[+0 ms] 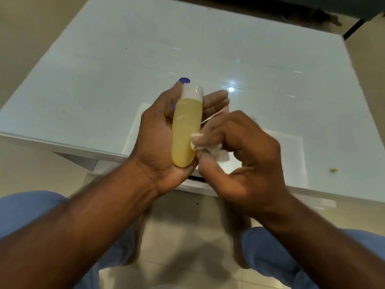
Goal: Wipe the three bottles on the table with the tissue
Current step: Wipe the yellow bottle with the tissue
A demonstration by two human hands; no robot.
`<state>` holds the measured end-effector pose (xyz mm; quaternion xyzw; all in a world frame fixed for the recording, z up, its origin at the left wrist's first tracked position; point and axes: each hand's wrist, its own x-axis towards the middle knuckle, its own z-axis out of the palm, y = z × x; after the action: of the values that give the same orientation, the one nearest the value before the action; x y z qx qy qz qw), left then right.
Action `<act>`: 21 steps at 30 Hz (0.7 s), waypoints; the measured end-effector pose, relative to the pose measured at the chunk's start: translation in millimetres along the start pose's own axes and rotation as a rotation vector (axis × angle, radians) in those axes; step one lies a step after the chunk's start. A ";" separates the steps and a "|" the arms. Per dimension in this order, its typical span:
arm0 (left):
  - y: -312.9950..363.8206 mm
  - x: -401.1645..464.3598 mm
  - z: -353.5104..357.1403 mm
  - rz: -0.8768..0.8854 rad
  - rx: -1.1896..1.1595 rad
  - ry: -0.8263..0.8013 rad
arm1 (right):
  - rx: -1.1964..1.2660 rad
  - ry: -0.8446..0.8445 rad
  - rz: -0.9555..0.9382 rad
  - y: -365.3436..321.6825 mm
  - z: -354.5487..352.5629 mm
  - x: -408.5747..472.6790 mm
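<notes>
A blue-clad knee (27, 207) was seen at the lower left of the frame, above a tiled floor (177, 236). From there the left forearm ran up toward the centre. The left hand (160, 134) was held palm up just left of centre, over the near edge of a white glossy table (104, 59) that filled the upper half of the frame. A bottle (186, 130) of yellow liquid with a clear cap was laid along that palm, cap pointing away from the camera, its base seated at the heel of the hand. It was cradled there, the thumb raised along its left side and the fingers stretched out nearly straight behind its right side. A blue cap (184, 80) was glimpsed just beyond the thumb tip, at the centre; what it belonged to could not be told, as the rest was hidden behind the hand.

Right of centre, a crumpled white tissue (210, 148) was pinched in the curled fingers of the right hand (245, 155) and was pressed against the lower right side of the bottle. A thin white strand was stretched from the tissue up toward the left fingertips. A small yellow speck (334, 170) lay on the table at the right edge. A second blue knee (277, 251) was seen at the lower right.
</notes>
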<state>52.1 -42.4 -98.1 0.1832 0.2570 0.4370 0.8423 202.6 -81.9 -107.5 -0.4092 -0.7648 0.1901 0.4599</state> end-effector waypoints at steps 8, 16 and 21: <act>-5.0 7.4 -4.9 -0.043 -0.051 0.025 | -0.035 0.070 0.032 2.8 0.9 2.8; -8.9 5.7 0.9 -0.073 -0.055 0.074 | -0.103 0.106 0.033 1.4 -4.2 9.7; -7.6 5.7 3.2 -0.081 -0.068 0.083 | -0.075 0.040 -0.020 -5.2 0.0 2.2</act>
<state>61.6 -42.1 -101.1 0.1258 0.2836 0.4184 0.8536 199.8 -83.2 -102.9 -0.4221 -0.7660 0.1486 0.4615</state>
